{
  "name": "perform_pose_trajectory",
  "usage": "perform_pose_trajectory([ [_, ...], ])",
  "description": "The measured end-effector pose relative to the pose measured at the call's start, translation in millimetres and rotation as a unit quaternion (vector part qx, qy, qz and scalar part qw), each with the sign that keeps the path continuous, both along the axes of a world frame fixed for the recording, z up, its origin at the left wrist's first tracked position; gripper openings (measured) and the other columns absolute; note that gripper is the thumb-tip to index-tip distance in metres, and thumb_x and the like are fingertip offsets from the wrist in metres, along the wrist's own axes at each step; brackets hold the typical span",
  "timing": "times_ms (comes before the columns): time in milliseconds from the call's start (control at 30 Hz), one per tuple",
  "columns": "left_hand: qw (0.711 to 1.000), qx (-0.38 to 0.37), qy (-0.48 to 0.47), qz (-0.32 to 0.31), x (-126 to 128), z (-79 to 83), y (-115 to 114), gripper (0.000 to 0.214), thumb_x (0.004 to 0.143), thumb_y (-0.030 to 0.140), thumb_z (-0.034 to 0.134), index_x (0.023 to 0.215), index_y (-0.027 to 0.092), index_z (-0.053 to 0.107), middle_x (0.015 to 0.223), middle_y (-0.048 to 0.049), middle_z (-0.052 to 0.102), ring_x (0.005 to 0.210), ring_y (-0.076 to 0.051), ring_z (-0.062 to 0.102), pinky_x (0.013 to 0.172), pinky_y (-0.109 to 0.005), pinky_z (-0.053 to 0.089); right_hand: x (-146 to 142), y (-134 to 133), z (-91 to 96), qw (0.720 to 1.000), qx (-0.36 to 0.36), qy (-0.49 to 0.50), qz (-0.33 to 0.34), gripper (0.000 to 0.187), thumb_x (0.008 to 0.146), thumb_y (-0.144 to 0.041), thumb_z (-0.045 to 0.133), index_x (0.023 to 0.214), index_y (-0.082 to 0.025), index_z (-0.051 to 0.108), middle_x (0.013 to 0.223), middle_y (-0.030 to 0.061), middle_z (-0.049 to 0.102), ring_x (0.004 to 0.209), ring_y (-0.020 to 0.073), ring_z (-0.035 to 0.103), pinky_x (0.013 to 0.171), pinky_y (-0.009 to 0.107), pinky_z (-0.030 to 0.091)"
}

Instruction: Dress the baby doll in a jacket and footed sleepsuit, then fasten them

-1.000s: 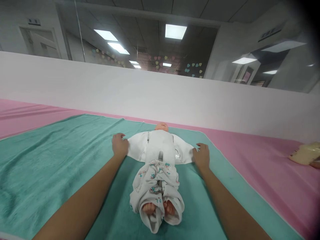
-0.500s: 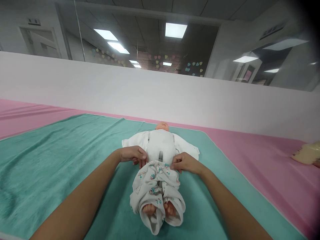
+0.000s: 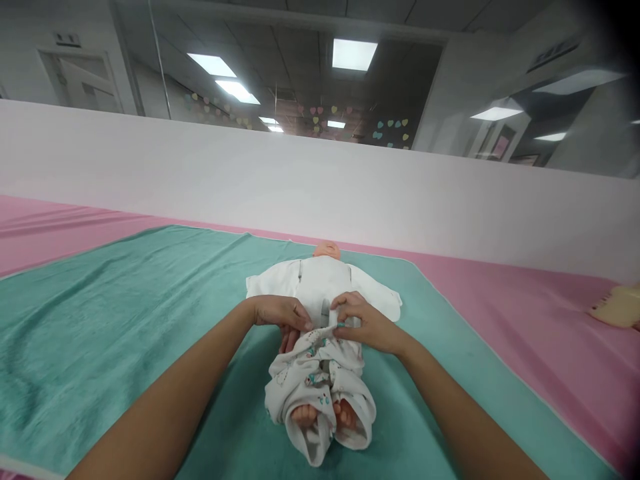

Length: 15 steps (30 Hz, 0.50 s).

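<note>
A baby doll (image 3: pixel 325 252) lies on its back on a teal towel (image 3: pixel 125 313), head away from me and bare feet toward me. It wears a white top (image 3: pixel 320 283) with the sleeves spread out and white patterned trousers (image 3: pixel 315 380). My left hand (image 3: pixel 280 315) pinches the trousers' waistband at the doll's left hip. On the other side of the waist, my right hand (image 3: pixel 363 321) grips the same waistband. Both hands are closed on the fabric.
The towel lies on a pink sheet (image 3: pixel 525 320) that runs to a white partition wall (image 3: pixel 320 180) behind the doll. A pale yellow object (image 3: pixel 617 307) sits at the right edge of the sheet.
My hands left the spread sleeves, came inward to the doll's waist and took hold of the trousers' waistband. The trousers are now bunched higher around the waist.
</note>
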<state>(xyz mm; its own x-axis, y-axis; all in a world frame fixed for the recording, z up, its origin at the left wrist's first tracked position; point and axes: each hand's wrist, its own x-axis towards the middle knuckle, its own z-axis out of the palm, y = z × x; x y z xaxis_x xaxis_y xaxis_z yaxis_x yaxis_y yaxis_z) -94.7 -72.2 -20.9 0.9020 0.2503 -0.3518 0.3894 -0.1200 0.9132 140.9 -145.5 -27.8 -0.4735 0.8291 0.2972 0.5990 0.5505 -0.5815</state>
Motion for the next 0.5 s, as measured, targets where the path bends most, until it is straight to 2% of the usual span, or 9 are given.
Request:
perform_pose_trajectory([
  [67, 1.0, 0.012, 0.003, -0.015, -1.0, 5.0, -1.1, 0.028, 0.07, 0.046, 0.063, 0.078, 0.019, 0.071, 0.06, -0.0045, 0.065, 0.051, -0.018, 0.057, 0.053, -0.03, 0.047, -2.4, 3.5, -7.7, 0.998, 0.054, 0.015, -0.039, 0.016, 0.078, -0.037, 0.057, 0.071, -0.023, 0.057, 0.12, 0.0009, 0.05, 0.117, 0.0231, 0.038, 0.097, 0.041, 0.032],
  [133, 0.999, 0.046, 0.003, -0.011, -3.2, 10.2, -2.1, 0.025, 0.067, 0.041, 0.066, 0.079, 0.02, 0.071, 0.06, -0.0029, 0.064, 0.052, -0.017, 0.054, 0.055, -0.029, 0.045, -4.0, 8.5, -17.2, 0.99, 0.11, 0.022, -0.084, 0.013, 0.078, -0.034, 0.055, 0.072, -0.022, 0.054, 0.124, 0.0019, 0.049, 0.122, 0.0241, 0.034, 0.1, 0.044, 0.027],
  [233, 0.993, 0.113, -0.016, 0.031, -7.5, 13.8, -2.6, 0.019, 0.063, 0.036, 0.069, 0.071, 0.019, 0.07, 0.059, -0.0009, 0.06, 0.051, -0.013, 0.047, 0.052, -0.026, 0.04, -5.6, 14.5, -27.5, 0.973, 0.191, 0.004, -0.132, 0.007, 0.076, -0.029, 0.055, 0.077, -0.022, 0.053, 0.125, 0.0037, 0.05, 0.124, 0.025, 0.033, 0.103, 0.046, 0.024],
  [300, 0.986, 0.142, -0.043, 0.079, -9.4, 11.9, -0.9, 0.02, 0.064, 0.038, 0.067, 0.064, 0.018, 0.066, 0.056, -0.0003, 0.055, 0.051, -0.012, 0.044, 0.052, -0.025, 0.037, -6.0, 16.7, -31.0, 0.963, 0.218, -0.014, -0.159, 0.014, 0.075, -0.027, 0.054, 0.088, -0.022, 0.055, 0.13, 0.0043, 0.046, 0.127, 0.0244, 0.03, 0.105, 0.045, 0.022],
  [400, 0.963, 0.18, -0.095, 0.178, -9.6, 1.8, 6.1, 0.025, 0.069, 0.041, 0.061, 0.062, 0.017, 0.059, 0.056, 0.0004, 0.051, 0.055, -0.013, 0.046, 0.055, -0.024, 0.037, -4.2, 19.6, -35.5, 0.963, 0.186, -0.025, -0.192, 0.046, 0.076, -0.03, 0.052, 0.12, -0.019, 0.046, 0.141, 0.006, 0.031, 0.133, 0.0237, 0.021, 0.108, 0.043, 0.02],
  [500, 0.917, 0.262, -0.146, 0.263, -6.9, -13.1, 15.9, 0.025, 0.07, 0.042, 0.059, 0.064, 0.018, 0.055, 0.074, -0.0017, 0.056, 0.072, -0.017, 0.053, 0.068, -0.027, 0.041, -0.2, 23.5, -39.8, 0.975, 0.087, -0.029, -0.204, 0.07, 0.078, -0.039, 0.049, 0.139, -0.016, 0.023, 0.146, 0.0077, 0.02, 0.134, 0.023, 0.018, 0.108, 0.041, 0.021],
])
